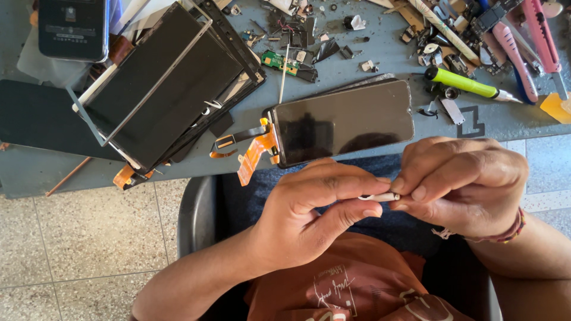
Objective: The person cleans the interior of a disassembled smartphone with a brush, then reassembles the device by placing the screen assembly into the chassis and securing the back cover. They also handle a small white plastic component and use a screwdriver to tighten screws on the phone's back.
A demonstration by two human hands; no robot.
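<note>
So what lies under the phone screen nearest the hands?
Under the phone screen lies a second dark panel, only its upper edge showing. Orange flex cables stick out on one side. The rest beneath is covered.

Cluttered grey bench [380, 56] of phone parts

A dark phone screen with orange flex cable [345, 122] lies at the near edge, stacked black display panels [160, 83] to one side, a yellow-green handled screwdriver [467, 83] and pink utility knives [529, 41] to the other.
</note>
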